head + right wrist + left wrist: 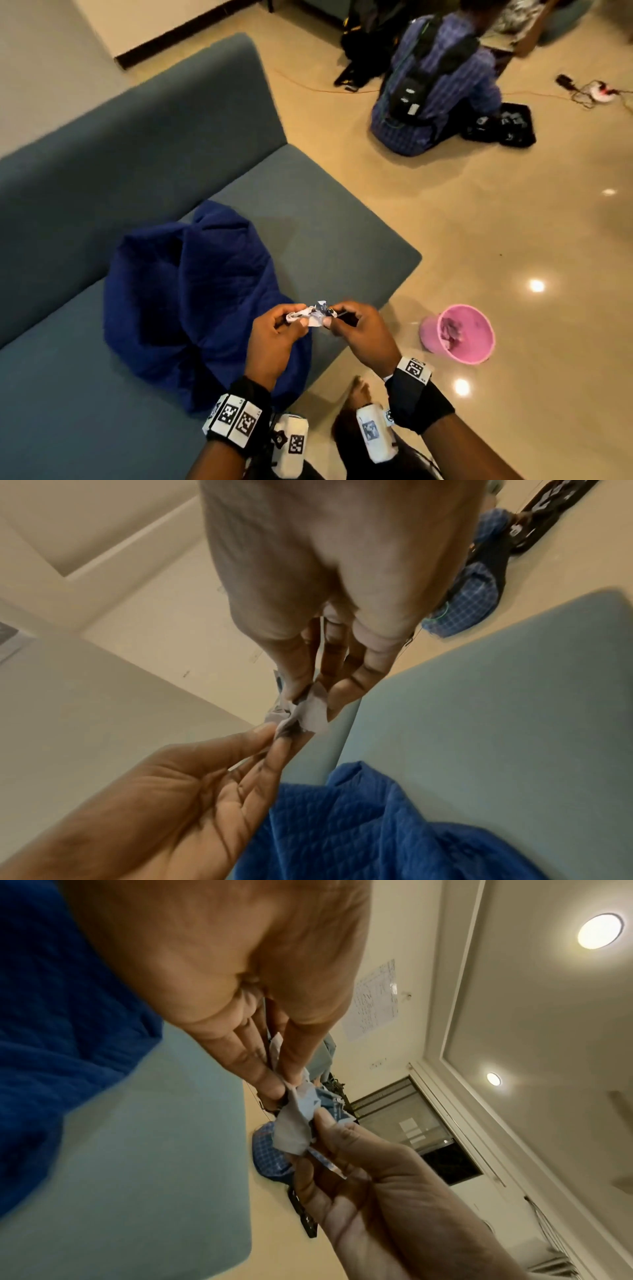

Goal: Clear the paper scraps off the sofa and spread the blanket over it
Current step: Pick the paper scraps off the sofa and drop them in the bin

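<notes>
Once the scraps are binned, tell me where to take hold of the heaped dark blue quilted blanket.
Probably from the sofa's front, where you stand: grip the dark blue quilted blanket by its raised fold near the top of the heap. No hem or corner shows in the bunched pile, so lift there and shake it open.

Crumpled scraps [313, 313]; blanket [191, 298] heaped, sofa [325, 226]

The sofa [144, 164] and floor are seen from above, looking forward and down, in the head view. Each wrist view is taken close along its own hand, tilted toward the ceiling; the paper [294, 1123] and blanket [377, 831] are shared by all.
</notes>
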